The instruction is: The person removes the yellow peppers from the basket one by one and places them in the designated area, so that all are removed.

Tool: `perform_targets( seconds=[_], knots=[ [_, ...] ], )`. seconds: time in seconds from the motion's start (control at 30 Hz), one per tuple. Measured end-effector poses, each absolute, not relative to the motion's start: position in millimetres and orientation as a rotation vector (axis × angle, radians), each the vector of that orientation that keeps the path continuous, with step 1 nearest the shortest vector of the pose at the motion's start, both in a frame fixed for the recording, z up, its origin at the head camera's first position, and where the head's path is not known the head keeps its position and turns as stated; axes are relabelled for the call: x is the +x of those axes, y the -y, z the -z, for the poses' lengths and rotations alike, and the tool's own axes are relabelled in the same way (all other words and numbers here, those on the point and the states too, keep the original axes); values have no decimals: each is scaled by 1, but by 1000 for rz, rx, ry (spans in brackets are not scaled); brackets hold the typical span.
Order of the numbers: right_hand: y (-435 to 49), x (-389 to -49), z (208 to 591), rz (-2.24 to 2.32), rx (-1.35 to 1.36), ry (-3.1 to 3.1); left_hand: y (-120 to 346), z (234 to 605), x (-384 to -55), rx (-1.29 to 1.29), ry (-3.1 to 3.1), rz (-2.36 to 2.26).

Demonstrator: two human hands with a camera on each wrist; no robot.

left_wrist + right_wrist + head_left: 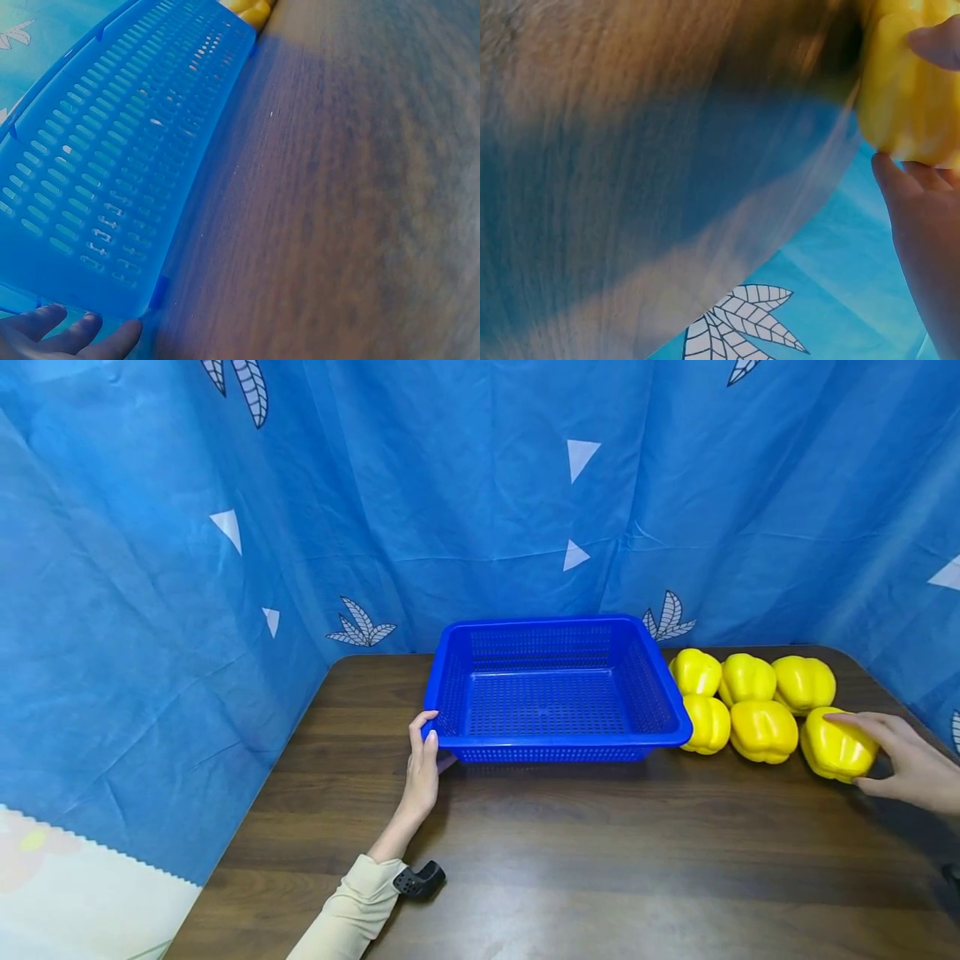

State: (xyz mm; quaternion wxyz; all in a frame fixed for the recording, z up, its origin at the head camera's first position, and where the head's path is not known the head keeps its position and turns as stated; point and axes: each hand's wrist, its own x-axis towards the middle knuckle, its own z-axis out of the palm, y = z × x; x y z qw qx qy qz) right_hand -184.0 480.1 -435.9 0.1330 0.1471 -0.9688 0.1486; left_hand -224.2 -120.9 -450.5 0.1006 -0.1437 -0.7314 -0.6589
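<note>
A blue plastic basket (543, 739) with slotted walls stands toward the back of the table, and nothing lies inside it. My left hand (423, 768) grips its front left corner, thumb in front and fingers at the rim. In the left wrist view the fingertips (90, 322) show at the end of the basket's long wall (127, 165). On the far right, my right hand (903, 758) holds a yellow bell pepper (834, 747), the front right one of its group. The right wrist view shows thumb and fingers on opposite sides of this pepper (904, 90).
Several more yellow bell peppers (763, 731) sit close together in two rows right of the basket, the leftmost ones against its right side. The brown wooden table (570, 852) reaches back to a blue curtain (487, 510) with leaf and triangle prints.
</note>
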Motion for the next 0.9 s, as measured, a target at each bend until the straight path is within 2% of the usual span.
perform_targets(
  seconds=[0.33, 0.63, 0.8, 0.9],
  knots=[
    [-477, -181, 435, -435, 368, 2779, 120, 450, -224, -417, 2163, 1946],
    [-477, -183, 438, -617, 351, 2823, 120, 449, -223, -407, 2160, 1938],
    [-481, -182, 443, -709, 360, 2818, 120, 450, -223, -407, 2160, 1945],
    [-501, -192, 459, -722, 281, 2815, 120, 449, -223, -409, 2159, 1946]
  ],
)
